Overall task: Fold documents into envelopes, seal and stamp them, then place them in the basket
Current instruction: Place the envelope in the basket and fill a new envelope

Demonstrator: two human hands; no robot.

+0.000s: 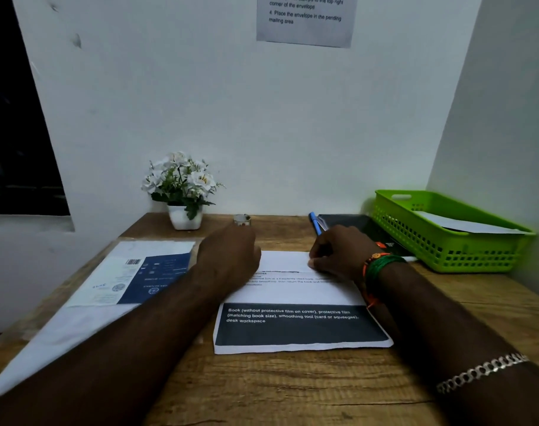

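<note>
A printed document (299, 305) with a dark band of white text lies on the wooden desk in front of me, its far part folded over toward me. My left hand (228, 256) presses down on the left side of the fold. My right hand (339, 250) pinches the folded edge on the right side, fingers curled. A green plastic basket (440, 244) stands at the back right with a white envelope (465, 226) inside. At the left lies a stack of white and blue printed envelopes or sheets (120, 281).
A white pot of white flowers (183, 192) stands at the back by the wall. A small glass jar (242, 219), a blue pen (315, 222) and a black notebook (363, 229) lie behind my hands. An instruction sheet (305, 20) hangs on the wall.
</note>
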